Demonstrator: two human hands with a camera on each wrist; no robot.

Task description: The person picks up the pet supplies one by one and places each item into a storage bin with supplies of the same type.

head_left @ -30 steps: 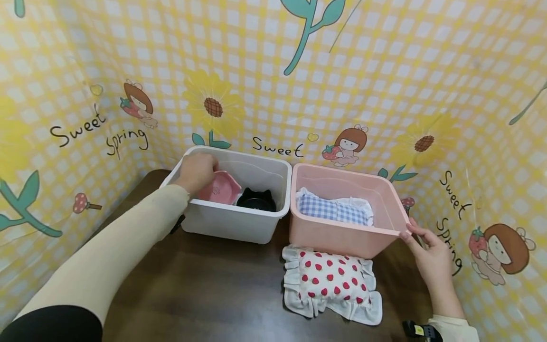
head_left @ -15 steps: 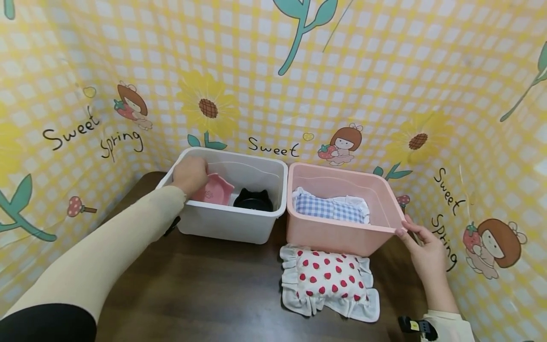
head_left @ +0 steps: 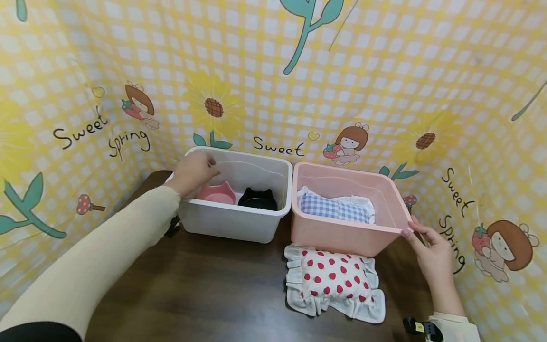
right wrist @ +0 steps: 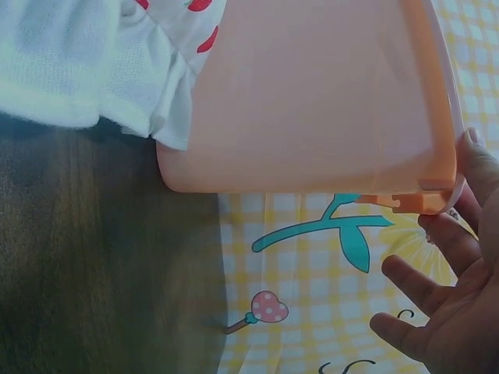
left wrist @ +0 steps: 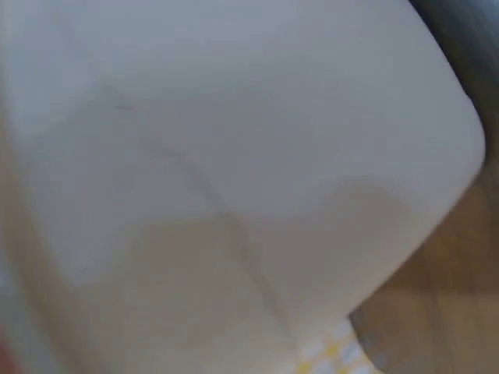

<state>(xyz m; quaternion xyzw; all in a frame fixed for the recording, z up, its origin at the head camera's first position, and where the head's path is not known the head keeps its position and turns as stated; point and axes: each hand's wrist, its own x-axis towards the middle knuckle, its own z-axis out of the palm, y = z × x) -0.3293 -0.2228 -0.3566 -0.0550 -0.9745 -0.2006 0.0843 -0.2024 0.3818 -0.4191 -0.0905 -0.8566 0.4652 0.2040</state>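
Right of the white bin (head_left: 231,224) stood the pink bin (head_left: 337,239), holding a blue-checked pillow (head_left: 337,209); the strawberry-print pillow (head_left: 335,280) lay forward and right of the white bin, whose near wall partly hid the pink bowl (head_left: 217,194) and black bowl (head_left: 258,200) inside. Over its left end, fingers loosely bent and holding nothing, the left hand (head_left: 196,172) hung just above the pink bowl; the right hand (head_left: 433,256) pinched the pink bin's rim. Both bowls were cat-eared, both pillows ruffled.

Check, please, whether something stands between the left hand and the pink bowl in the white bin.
Nothing visible stands between the left hand and the pink bowl: the hand extends over the rim of the white bin. The black bowl sits to the right, not between them.
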